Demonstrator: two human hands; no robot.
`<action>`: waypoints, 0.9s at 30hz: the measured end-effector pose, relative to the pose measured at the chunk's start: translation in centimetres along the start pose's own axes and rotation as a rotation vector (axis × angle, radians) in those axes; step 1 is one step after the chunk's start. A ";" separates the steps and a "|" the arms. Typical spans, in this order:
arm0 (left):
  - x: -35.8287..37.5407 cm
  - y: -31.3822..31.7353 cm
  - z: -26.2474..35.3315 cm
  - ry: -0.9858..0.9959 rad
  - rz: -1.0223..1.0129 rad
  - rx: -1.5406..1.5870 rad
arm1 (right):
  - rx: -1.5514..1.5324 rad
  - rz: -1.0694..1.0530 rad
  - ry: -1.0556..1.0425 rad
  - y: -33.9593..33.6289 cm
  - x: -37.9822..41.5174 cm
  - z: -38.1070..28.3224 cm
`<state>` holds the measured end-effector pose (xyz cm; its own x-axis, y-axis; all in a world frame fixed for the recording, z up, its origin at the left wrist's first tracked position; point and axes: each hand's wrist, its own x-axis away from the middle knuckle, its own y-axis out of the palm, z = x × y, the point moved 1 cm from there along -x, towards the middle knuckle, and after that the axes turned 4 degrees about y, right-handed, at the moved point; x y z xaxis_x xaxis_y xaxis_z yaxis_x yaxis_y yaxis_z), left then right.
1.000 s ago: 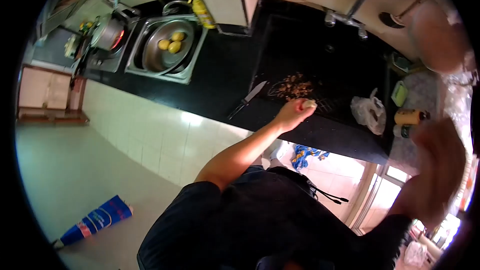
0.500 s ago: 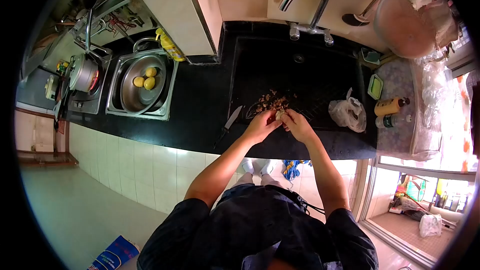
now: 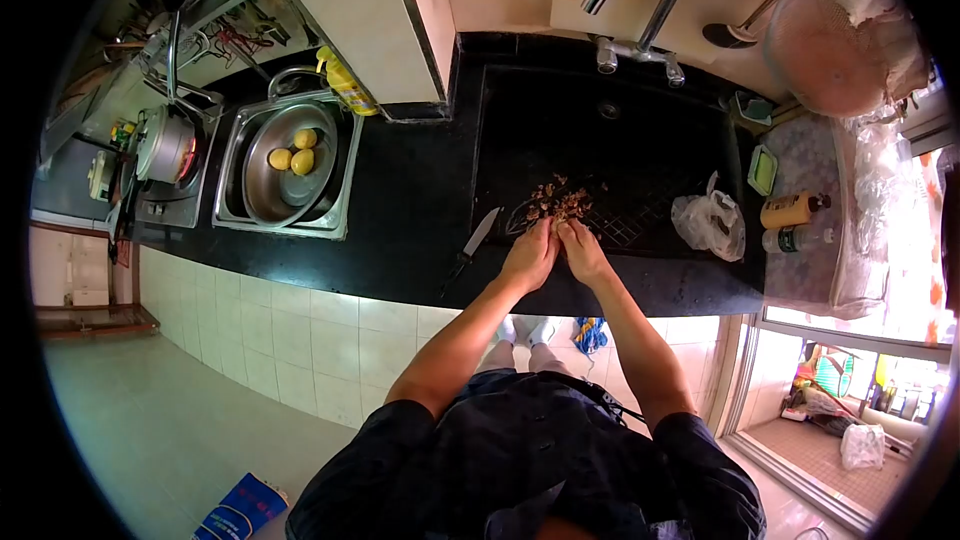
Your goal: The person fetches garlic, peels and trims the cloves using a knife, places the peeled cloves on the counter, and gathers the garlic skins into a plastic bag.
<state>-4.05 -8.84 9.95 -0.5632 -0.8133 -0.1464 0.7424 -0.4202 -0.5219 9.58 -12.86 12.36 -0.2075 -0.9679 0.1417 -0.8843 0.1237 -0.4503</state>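
Close together at the near side of the black sink (image 3: 540, 130), my left hand (image 3: 532, 255) and my right hand (image 3: 582, 248) have their fingertips pinched around a small pale piece of food (image 3: 560, 226). Fingers cover most of it. Just beyond the fingertips lies a loose heap of brown peelings (image 3: 560, 200) on the dark surface. To the left of my left hand, a knife (image 3: 480, 238) rests with its blade pointing away from me and its black handle toward the counter edge.
A white plastic bag (image 3: 708, 224) sits to the right, near bottles (image 3: 795, 210). The faucet (image 3: 640, 15) arches behind the sink. At left, a metal bowl (image 3: 262, 180) with three yellow, rounded pieces of produce (image 3: 303, 161) stands in a steel sink. Beyond it, a pot (image 3: 165, 145) is on the stove.
My hands have turned so the fingers point forward, close together over the pale piece, which shows less now. The whole view has shifted slightly; the knife and bag stay in place.
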 end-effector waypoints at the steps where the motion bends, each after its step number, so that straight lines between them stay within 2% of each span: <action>1: -0.1 0.0 0.0 -0.044 0.004 0.018 | 0.048 0.069 -0.125 0.6 -0.2 0.8; 2: -0.2 0.0 0.0 -0.089 0.008 0.036 | 0.096 0.138 -0.249 1.2 -0.3 1.6; 3: -0.4 0.0 0.0 -0.134 0.012 0.054 | 0.042 0.127 -0.128 1.5 -0.3 2.3; 6: -1.0 0.5 -0.6 -0.056 0.152 0.299 | -0.091 0.059 0.170 1.7 -0.4 4.0; 7: -1.2 -0.1 -1.2 -0.285 -0.054 0.629 | -0.114 0.014 0.228 1.3 -0.5 4.4; 10: -0.9 0.1 -2.6 -0.392 -0.110 1.062 | -0.124 -0.044 0.295 0.3 -0.1 2.8; 11: -0.8 0.1 -2.8 -0.382 -0.093 1.108 | -0.134 -0.054 0.289 0.3 -0.2 2.5; 14: -1.3 -0.6 -1.5 -0.495 -0.069 1.004 | -0.097 -0.027 0.220 0.6 -0.2 1.6; 17: -1.3 -0.5 -3.0 -0.418 -0.068 0.892 | -0.089 -0.027 0.178 1.0 -0.2 1.6; 20: -1.0 -0.5 -3.9 -0.483 -0.075 0.921 | -0.094 -0.043 0.184 1.5 -0.6 2.5; 23: -0.6 -0.2 -4.2 -0.462 -0.086 0.824 | -0.079 -0.050 0.199 1.8 -0.8 1.9; 26: -1.0 -2.5 -2.0 -0.410 -0.178 0.440 | -0.048 -0.121 0.251 1.3 -1.0 0.9; 27: -1.0 -2.0 -3.9 -0.022 -0.044 0.035 | -0.035 -0.153 0.275 1.0 -1.1 0.9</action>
<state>-6.35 -5.66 7.88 -0.5880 -0.8020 -0.1053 0.7294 -0.4695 -0.4975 9.29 -11.90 10.98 -0.1718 -0.8810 0.4408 -0.9269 -0.0070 -0.3752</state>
